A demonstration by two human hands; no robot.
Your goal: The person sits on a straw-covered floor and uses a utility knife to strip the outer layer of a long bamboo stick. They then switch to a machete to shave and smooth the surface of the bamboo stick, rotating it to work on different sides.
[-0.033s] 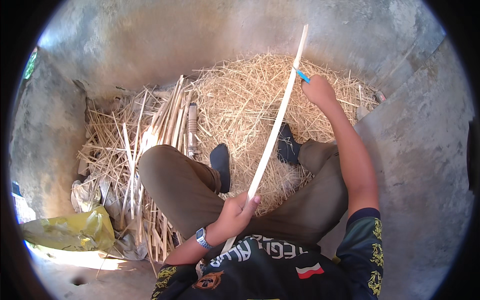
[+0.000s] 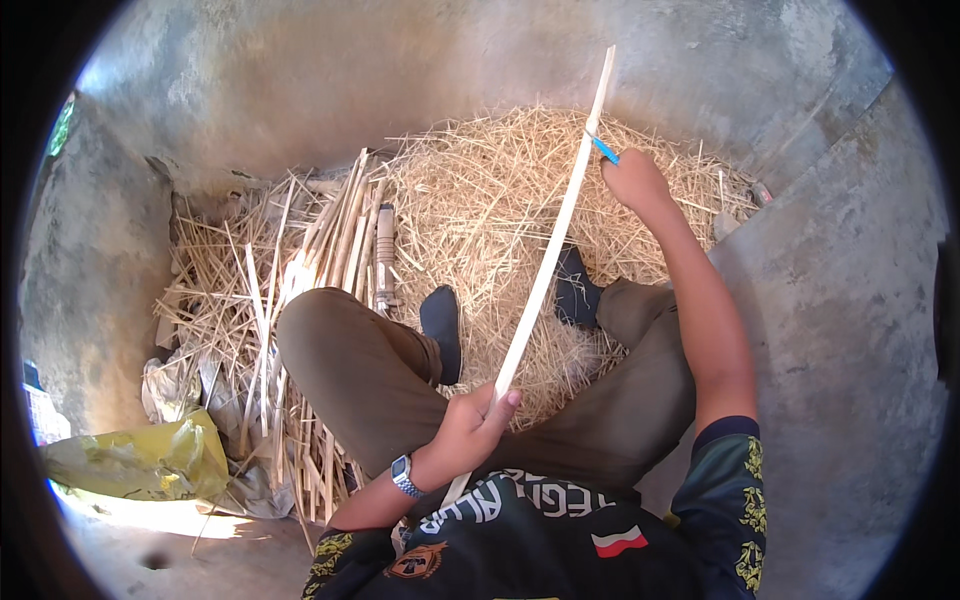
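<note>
A long pale strip of bamboo or wood (image 2: 548, 265) slants from my lap up toward the far wall. Its lower part is wrapped by the fingers of my left hand (image 2: 477, 428), with the thumb on top, and the bottom end lies against my shirt. Farther out, my right hand (image 2: 636, 180) is closed on a small blue-handled knife (image 2: 606, 151). The knife's thin blade meets the strip some way below its far tip, and a small bit of the strip's surface seems raised there. Most of the handle is hidden in my fist.
Straw-like shavings (image 2: 470, 190) cover the floor around my feet. To the left lie a bundle of split strips (image 2: 340, 230), a carved wooden piece (image 2: 385, 250) beside it, and a yellow plastic bag (image 2: 150, 460). Concrete walls (image 2: 480, 70) curve around the far side and right.
</note>
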